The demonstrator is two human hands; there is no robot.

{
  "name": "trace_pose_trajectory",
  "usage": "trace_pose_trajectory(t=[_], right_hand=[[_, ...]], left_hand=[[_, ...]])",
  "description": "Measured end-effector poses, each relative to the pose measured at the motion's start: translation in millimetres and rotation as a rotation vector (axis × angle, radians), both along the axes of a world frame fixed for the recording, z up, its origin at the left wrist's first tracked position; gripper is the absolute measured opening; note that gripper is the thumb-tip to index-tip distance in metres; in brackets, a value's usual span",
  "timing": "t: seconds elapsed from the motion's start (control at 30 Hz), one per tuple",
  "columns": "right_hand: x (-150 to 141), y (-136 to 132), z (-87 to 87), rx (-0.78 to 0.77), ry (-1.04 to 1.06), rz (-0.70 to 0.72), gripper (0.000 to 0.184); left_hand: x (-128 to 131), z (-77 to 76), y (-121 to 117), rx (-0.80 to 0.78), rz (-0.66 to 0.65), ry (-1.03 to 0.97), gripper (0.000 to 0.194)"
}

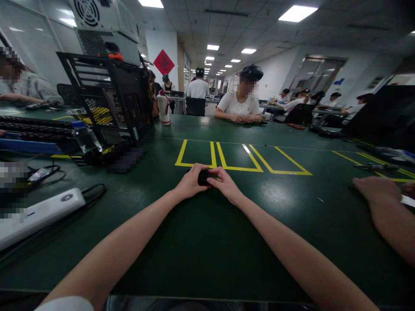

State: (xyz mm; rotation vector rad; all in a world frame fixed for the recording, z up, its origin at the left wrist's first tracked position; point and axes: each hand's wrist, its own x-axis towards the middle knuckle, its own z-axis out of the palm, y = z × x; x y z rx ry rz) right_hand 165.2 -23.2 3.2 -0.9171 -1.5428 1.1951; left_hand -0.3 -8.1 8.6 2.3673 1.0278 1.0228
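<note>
Since it looks stiff, edge grips suit us

Our left hand [189, 182] cups, and our right hand [226, 185] pinches, a small, probably light black object [203, 177] on or just above the worktop [194, 246], near yellow tape outlines [243, 169].

Object [203, 177] between left hand [190, 182] and right hand [227, 185], computer case [134, 108] beyond left

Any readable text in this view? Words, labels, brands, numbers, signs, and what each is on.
None that I can read with certainty.
Red diamond wall sign: one dark character, too blurred to quote.
Paper cup: reddish markings, too small to read.
Long white device with a round button: no legible lettering, partly pixelated.
Small black object in the hands: no text visible.
</note>
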Motion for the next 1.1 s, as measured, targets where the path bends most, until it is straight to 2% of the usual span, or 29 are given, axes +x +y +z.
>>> trace_pose_trajectory(t=[0.3,0.53,0.8,0.93,1.1], right_hand=[[1.7,2.6,-1.9,-0.047,0.024,0.056,0.032],[0.2,-0.3,-0.5,-0.014,0.038,0.017,0.023],[1.6,1.3,1.7,-0.060,-0.006,0.015,0.031],[2.7,2.6,-0.1,-0.060,0.033,0.062,0.032],[1.8,2.3,-1.0,-0.018,0.061,0.042,0.025]], left_hand=[[-0.6,-0.1,-0.6,0.002,0.003,0.000,0.057],[-0.5,0.5,-1.1,-0.009,0.004,-0.002,0.057],[0.3,1.9,-3.2,-0.026,0.002,-0.011,0.056],[0.2,2.2,-2.9,-0.011,0.003,0.005,0.056],[0.1,-0.6,-0.6,0.024,0.006,-0.002,0.057]])
